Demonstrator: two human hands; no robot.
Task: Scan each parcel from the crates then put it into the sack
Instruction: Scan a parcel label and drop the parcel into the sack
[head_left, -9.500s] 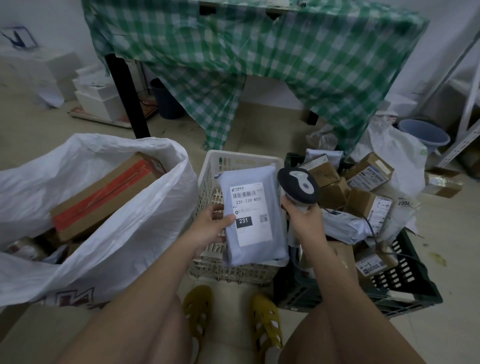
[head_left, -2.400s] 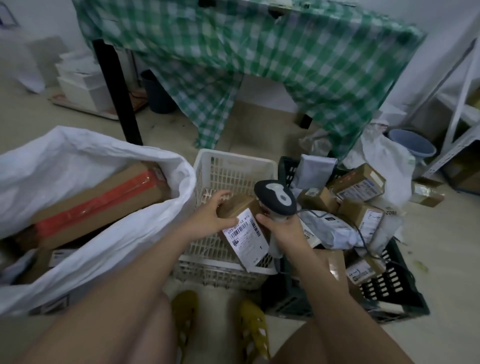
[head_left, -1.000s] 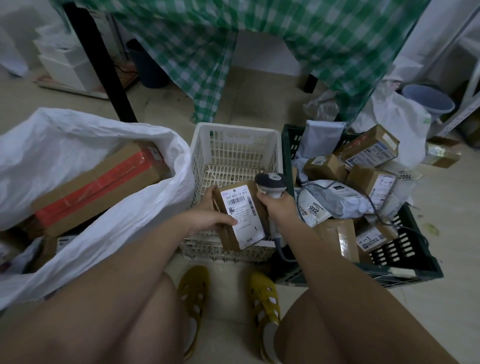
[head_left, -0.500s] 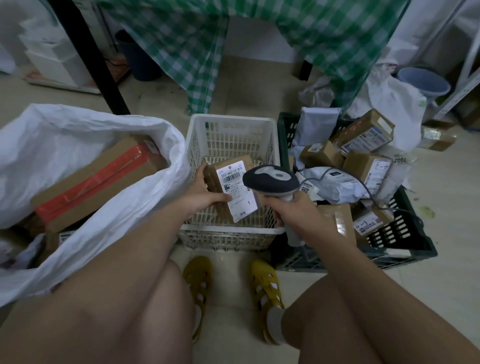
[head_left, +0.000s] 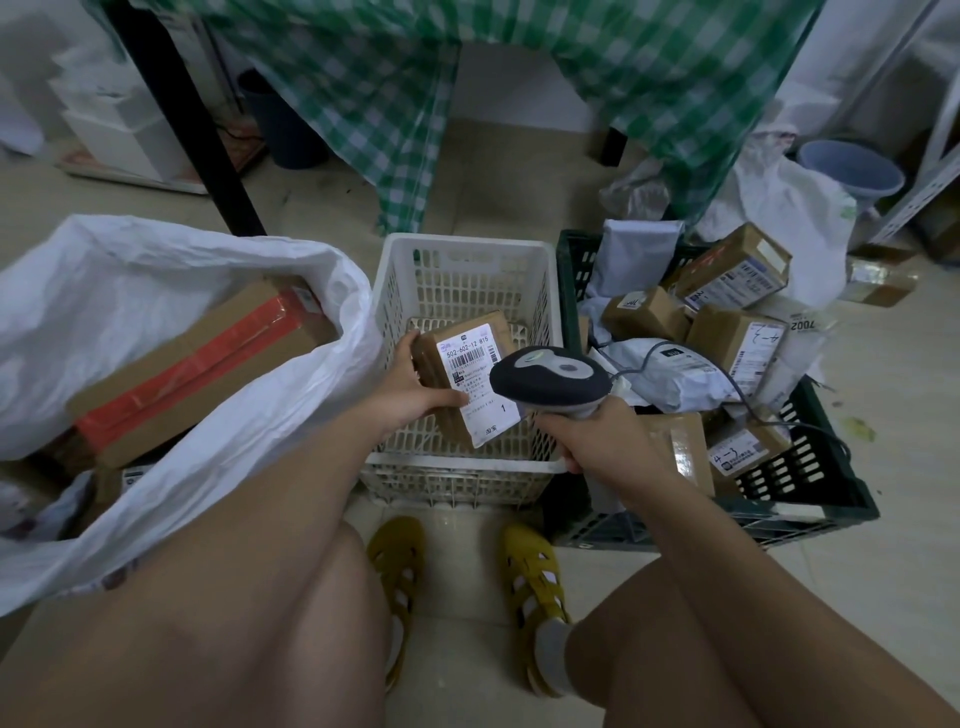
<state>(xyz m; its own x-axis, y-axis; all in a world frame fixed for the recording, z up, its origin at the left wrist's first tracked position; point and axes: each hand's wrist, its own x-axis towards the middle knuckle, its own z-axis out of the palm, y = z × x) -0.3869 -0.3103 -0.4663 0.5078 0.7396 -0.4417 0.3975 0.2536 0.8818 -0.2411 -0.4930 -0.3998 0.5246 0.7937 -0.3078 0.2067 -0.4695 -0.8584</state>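
Over the white crate (head_left: 467, 260), your scanner (head_left: 550, 382) now hides less label; left hand (head_left: 410, 387) grips the parcel (head_left: 467, 374), right hand (head_left: 597, 441) the scanner; sack (head_left: 156, 270) beside it

Bare arms and legs, mustard-yellow perforated clogs (head_left: 535, 577), a grey sock on the right foot.

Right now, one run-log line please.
step: scanning | left hand: holds brown parcel | right hand: holds scanner | sack: open
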